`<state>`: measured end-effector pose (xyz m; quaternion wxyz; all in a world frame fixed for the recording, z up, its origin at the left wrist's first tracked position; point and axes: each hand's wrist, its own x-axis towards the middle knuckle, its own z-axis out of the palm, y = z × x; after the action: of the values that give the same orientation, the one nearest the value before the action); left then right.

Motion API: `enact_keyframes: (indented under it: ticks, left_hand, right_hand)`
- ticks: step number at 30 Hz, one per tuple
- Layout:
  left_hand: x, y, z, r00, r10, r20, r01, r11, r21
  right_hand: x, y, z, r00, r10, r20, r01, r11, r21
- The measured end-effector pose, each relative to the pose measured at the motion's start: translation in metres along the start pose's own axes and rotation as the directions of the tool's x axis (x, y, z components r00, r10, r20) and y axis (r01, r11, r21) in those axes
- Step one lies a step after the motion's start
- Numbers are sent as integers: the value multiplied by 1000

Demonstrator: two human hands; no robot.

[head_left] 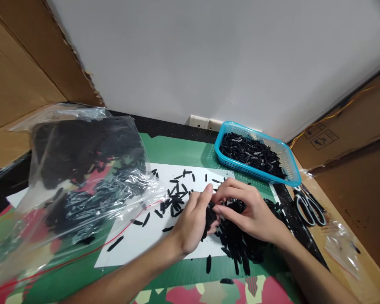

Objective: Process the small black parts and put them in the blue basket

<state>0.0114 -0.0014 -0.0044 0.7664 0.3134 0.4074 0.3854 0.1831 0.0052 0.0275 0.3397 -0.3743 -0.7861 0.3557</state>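
the left grip cups black strips, the right grip is narrowed beside them, its pinch unclear; pick lightly over the pile beneath the right, since thin strips may snap.

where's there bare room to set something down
The green mat is bare beyond the white paper, between the plastic bag and blue basket; a smaller patch of paper lies bare beside the left forearm. Crowded: under the right hand, where black pieces heap.
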Motion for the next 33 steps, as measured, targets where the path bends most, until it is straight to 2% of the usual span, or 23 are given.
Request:
enact_keyframes:
  ticks: [6, 11, 18, 23, 33]
  left_hand:
    - [-1, 7, 1, 990, 25, 137, -30, 999, 33]
    - [1, 11, -4, 977, 9, 212, -28, 996, 86]
    - [3, 10, -8, 974, 47, 220, -71, 992, 101]
    - [4, 11, -6, 978, 51, 202, -75, 991, 113]
    - [3, 9, -4, 980, 58, 188, -79, 991, 107]
  right_hand:
    - [-1, 5, 0, 997, 50, -51, -43, 989, 140]
    - [0, 15, -2, 979, 159, -131, -119, 955, 273]
    - [0, 19, -2, 975, 175, -136, -142, 965, 222]
    - [0, 20, 1, 966, 228, -126, -192, 950, 246]
    - [1, 20, 4, 961, 229, -156, -184, 949, 258]
